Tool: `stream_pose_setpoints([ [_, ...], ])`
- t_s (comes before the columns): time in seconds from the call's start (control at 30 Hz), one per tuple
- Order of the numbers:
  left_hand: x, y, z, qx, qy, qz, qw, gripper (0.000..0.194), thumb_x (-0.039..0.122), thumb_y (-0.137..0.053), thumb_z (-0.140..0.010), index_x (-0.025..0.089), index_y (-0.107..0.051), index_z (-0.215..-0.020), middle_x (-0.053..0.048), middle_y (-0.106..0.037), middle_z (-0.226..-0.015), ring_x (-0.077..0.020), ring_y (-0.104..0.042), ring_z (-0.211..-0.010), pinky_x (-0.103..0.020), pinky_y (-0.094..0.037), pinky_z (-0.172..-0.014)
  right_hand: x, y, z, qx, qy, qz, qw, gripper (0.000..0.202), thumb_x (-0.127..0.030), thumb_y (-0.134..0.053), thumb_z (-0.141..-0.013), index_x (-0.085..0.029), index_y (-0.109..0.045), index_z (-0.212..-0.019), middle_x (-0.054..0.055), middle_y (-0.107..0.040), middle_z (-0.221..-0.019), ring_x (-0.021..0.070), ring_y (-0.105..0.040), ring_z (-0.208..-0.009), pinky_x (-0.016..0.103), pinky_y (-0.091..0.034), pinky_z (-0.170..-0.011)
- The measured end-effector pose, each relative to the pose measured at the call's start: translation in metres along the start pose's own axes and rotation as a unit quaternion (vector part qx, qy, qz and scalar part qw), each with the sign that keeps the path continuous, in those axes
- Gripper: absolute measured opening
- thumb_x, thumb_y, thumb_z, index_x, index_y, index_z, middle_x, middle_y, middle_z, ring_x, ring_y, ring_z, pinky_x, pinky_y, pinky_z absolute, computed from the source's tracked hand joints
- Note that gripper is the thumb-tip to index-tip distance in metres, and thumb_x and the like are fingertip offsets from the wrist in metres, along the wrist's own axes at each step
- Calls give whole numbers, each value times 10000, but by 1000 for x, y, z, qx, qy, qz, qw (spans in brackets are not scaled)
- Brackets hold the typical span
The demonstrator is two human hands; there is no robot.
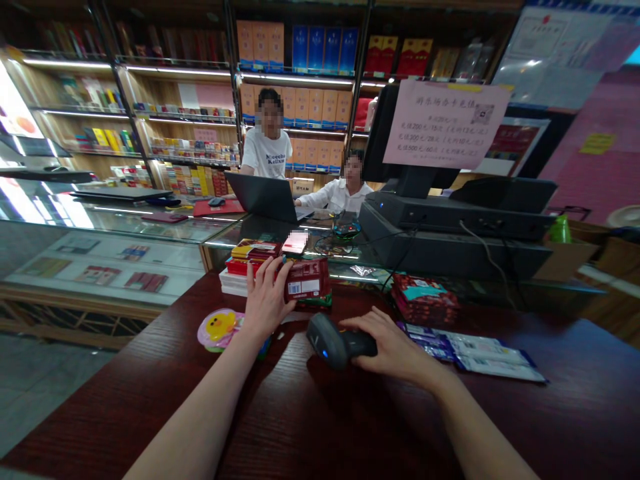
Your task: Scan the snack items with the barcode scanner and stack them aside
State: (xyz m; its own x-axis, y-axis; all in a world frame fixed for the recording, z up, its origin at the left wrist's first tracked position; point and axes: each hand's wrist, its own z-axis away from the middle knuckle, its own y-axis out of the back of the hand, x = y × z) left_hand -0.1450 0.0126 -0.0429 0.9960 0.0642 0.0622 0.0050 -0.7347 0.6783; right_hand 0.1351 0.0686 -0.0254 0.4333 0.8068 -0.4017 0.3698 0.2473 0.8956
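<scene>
Tall wooden shelving (pixel 165 93) ran from ten to one o'clock, dark uprights (pixel 231 33) between bays. White light strips (pixel 300 79) glowed along shelf edges. Bright panel (pixel 9 90) glared between nine and ten. Glass display counter (pixel 115 227) at nine, timber base (pixel 90 320) below. Pink wall (pixel 580 160) near two. Grey tiled floor (pixel 45 380) lay at eight. Glossy red-brown tabletop (pixel 500 440) filled six.

bright strips (pixel 295 79) light the far shelves (pixel 167 92). the left glass counter (pixel 75 212) glares. a dark shadow sits under the scanner (pixel 334 341). edges look stretched and blurry.
</scene>
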Motion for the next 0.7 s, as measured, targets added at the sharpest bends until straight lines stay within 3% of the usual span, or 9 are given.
stream_pose_setpoints([
  [0.13, 0, -2, 1, 3, -2, 3, 1000, 820, 282, -763, -714, 208, -416, -1452, -143, -461, -1487, -336, -341, -1429, -590, -67, -1236, -2, 2, -2, 30, 20, 24, 999, 495, -241, -693, -731, -300, -648, -1221, 30, -703, -1093, 247, -615, -1062, 566, -217, -1158],
  [0.33, 0, -2, 2, 0, -5, 0, 1000, 783, 267, -737, -740, 205, -418, -1453, -145, -459, -1491, -339, -332, -1435, -599, -84, -1230, -3, 5, -3, 60, 33, 23, 997, 412, -276, -696, -767, -286, -659, -1177, 36, -711, -1083, 246, -614, -1050, 541, -272, -1132],
  [0.7, 0, -4, 1, 0, 2, 0, 1000, 768, 270, -730, -735, 202, -437, -1442, -141, -459, -1493, -333, -335, -1438, -580, -74, -1235, 0, 2, -1, 31, 22, 6, 999, 407, -287, -717, -761, -300, -661, -1164, 23, -696, -1090, 238, -614, -1083, 563, -191, -1171],
])
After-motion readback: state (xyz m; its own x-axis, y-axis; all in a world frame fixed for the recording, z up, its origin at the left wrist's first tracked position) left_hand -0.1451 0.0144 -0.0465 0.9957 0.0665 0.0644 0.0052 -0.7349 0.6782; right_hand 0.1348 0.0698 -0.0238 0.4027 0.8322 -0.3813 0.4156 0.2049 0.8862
